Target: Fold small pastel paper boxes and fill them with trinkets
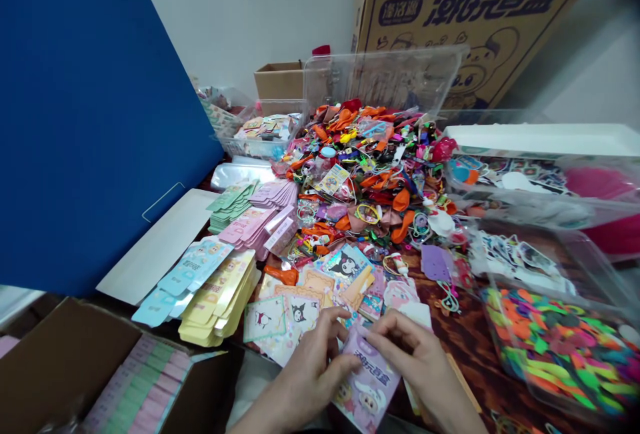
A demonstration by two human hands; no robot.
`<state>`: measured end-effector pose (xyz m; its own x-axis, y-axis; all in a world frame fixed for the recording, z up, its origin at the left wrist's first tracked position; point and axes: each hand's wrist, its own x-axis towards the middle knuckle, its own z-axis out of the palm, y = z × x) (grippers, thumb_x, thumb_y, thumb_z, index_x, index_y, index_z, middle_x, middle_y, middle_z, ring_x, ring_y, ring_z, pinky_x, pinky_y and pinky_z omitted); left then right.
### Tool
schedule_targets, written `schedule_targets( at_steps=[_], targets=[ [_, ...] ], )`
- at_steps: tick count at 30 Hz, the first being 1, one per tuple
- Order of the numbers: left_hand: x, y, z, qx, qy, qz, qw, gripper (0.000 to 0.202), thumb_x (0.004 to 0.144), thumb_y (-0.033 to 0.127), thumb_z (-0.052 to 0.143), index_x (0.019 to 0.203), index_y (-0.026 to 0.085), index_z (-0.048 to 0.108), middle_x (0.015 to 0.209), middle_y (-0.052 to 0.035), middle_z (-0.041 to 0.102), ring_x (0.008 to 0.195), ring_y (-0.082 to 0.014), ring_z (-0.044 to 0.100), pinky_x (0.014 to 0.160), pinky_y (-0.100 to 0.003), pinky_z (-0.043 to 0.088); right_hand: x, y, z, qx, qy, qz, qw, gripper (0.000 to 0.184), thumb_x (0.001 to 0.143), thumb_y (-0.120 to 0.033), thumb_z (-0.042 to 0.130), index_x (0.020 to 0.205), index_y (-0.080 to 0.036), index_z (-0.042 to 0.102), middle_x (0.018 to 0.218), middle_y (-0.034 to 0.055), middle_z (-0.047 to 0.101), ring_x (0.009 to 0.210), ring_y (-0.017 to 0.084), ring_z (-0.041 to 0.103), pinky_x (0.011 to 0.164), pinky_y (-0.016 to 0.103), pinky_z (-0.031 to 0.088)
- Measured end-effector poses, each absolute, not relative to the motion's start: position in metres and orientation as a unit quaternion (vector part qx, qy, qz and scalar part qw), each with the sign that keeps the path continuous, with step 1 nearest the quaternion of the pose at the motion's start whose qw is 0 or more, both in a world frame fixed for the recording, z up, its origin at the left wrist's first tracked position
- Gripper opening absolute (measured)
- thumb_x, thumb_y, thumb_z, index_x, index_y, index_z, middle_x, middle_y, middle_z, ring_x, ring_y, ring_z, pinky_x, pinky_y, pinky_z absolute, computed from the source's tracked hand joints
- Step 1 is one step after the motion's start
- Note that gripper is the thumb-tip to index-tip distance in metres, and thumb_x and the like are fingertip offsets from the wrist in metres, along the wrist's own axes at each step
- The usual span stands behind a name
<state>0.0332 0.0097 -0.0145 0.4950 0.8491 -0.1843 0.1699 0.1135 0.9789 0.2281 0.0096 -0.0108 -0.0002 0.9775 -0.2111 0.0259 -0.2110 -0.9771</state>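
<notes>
Lilac blind-box pkt [373,387] lay nearest cam, L hand [313,371] & R hand [417,361] clamped on its top edge, over the table [465,327], w/ big heap of loose balloons & trinkets [370,167] left ahead & stacks of flat card pkts [217,301] left to go.

The one head-worn view looks forward and down from close above the person's left hand [310,371] and right hand [423,361], facing across a wooden table [450,334] toward a cardboard carton [480,27]
</notes>
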Motion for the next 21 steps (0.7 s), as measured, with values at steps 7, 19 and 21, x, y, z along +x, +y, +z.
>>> schedule_targets(
  at_steps=[7, 19, 21],
  targets=[
    [0.037, 0.015, -0.014, 0.599, 0.426, 0.280, 0.617, 0.042, 0.092, 0.023, 0.055, 0.132, 0.022, 0.042, 0.092, 0.0007, 0.055, 0.073, -0.0139, 0.052, 0.066, -0.026, 0.038, 0.235, -0.001, -0.022, -0.571, -0.409, 0.553, 0.448, 0.035, 0.078, -0.054, 0.075, 0.074, -0.020, 0.078, 0.070, 0.0044, 0.072, 0.067, 0.019, 0.064, 0.061, 0.025, 0.050],
    [0.033, 0.016, -0.004, 0.667, 0.427, 0.229, 0.566, 0.035, 0.096, 0.023, 0.054, 0.131, 0.025, 0.052, 0.104, -0.0025, 0.063, 0.091, -0.0189, 0.059, 0.080, -0.030, 0.042, 0.249, -0.001, -0.012, -0.536, -0.574, 0.487, 0.383, 0.019, 0.088, -0.037, 0.067, 0.083, -0.023, 0.080, 0.083, 0.0053, 0.077, 0.080, 0.022, 0.072, 0.073, 0.026, 0.056],
    [0.033, 0.016, 0.000, 0.682, 0.420, 0.222, 0.556, 0.032, 0.096, 0.025, 0.055, 0.128, 0.025, 0.055, 0.108, -0.0036, 0.064, 0.097, -0.0204, 0.060, 0.085, -0.031, 0.042, 0.249, 0.001, -0.016, -0.545, -0.565, 0.490, 0.377, 0.021, 0.086, -0.037, 0.069, 0.074, -0.021, 0.076, 0.074, 0.0034, 0.073, 0.072, 0.020, 0.069, 0.066, 0.024, 0.054]
  ],
)
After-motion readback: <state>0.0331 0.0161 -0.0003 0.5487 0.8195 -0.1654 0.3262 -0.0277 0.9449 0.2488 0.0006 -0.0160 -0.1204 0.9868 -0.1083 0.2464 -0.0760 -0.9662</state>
